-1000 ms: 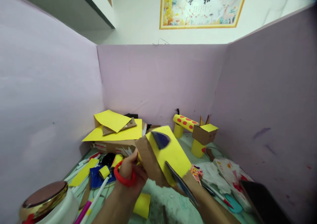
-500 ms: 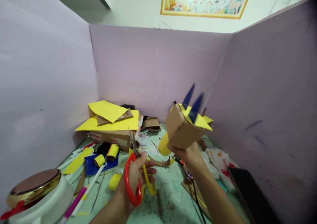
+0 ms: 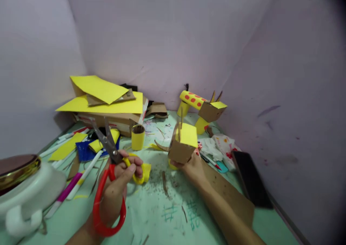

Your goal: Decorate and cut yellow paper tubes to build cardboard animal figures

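Observation:
My left hand [image 3: 119, 183] is closed around a pair of scissors [image 3: 111, 147] with one red and one yellow handle loop. Their blades point up and away, spread apart, with no material between them. In my right hand [image 3: 193, 169] is a small cardboard box [image 3: 180, 152] with a yellow paper top and thin upright pieces. A bit of yellow shows beneath it. Behind stands a similar cardboard animal [image 3: 212, 111] with a red-spotted yellow tube body and yellow tube legs. An upright yellow tube [image 3: 138, 138] stands between my hands, farther back.
Yellow sheets [image 3: 100, 90] lie on a cardboard box at the back left. Markers [image 3: 69, 189] and a white pot [image 3: 35, 198] sit at left. At right are a black phone [image 3: 251, 178], a plastic bag [image 3: 224, 147] and a flat cardboard piece [image 3: 229, 191]. Pale partitions enclose the table.
My view has tilted downward. The box in my right hand is lower and turned, uncovering the spotted animal behind. The scissors have swung left and their blades have spread.

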Tool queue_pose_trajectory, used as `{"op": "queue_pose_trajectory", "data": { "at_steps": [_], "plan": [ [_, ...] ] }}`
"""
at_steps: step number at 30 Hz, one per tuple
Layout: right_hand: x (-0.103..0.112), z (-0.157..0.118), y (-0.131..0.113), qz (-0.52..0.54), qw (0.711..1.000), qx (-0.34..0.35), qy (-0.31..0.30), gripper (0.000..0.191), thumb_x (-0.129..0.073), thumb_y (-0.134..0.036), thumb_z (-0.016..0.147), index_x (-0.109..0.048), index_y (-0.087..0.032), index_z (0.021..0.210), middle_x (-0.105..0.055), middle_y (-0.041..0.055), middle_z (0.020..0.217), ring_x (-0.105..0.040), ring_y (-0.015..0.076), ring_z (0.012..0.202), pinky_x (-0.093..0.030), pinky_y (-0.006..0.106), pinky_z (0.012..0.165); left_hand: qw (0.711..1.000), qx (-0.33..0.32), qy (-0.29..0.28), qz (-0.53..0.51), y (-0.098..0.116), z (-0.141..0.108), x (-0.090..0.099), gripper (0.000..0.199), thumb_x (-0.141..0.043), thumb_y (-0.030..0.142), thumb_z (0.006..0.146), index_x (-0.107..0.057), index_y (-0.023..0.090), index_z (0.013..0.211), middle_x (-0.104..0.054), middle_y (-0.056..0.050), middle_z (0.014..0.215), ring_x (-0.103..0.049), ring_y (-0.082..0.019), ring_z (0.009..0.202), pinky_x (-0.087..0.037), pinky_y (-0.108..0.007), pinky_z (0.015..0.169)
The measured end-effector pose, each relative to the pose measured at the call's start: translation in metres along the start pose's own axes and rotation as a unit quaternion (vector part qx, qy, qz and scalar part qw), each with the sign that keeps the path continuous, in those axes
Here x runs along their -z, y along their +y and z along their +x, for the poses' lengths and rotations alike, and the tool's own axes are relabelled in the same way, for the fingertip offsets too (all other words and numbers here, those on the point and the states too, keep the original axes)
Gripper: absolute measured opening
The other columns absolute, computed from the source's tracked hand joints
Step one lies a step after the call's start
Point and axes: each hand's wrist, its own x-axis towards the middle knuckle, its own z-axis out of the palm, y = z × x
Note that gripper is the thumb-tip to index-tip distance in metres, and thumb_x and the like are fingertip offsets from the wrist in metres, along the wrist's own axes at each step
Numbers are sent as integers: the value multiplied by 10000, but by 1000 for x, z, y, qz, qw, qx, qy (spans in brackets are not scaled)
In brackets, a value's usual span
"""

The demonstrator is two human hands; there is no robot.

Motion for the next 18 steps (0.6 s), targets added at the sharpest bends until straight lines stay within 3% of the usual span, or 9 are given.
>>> {"op": "queue_pose_trajectory", "data": {
  "at_steps": [7,18],
  "plan": [
    [0,-4,21,-36,999,-28,-20,346,-715,-335,567,-601,-163,845,-695,78,841,-626,262,812,-501,351,687,999,3,11,-34,4,-2,0,225,-568,117,732,-447,207,898,-615,9,731,-559,-138,614,-452,-303,613],
    [-1,-7,24,-1,998,-53,-22,392,-745,-290,556,-556,-178,880,-680,83,915,-639,261,841,-508,385,745,998,4,40,-54,4,-4,0,234,-589,121,696,-463,214,870,-620,22,696,-559,-134,609,-441,-285,602]
  ]
}}
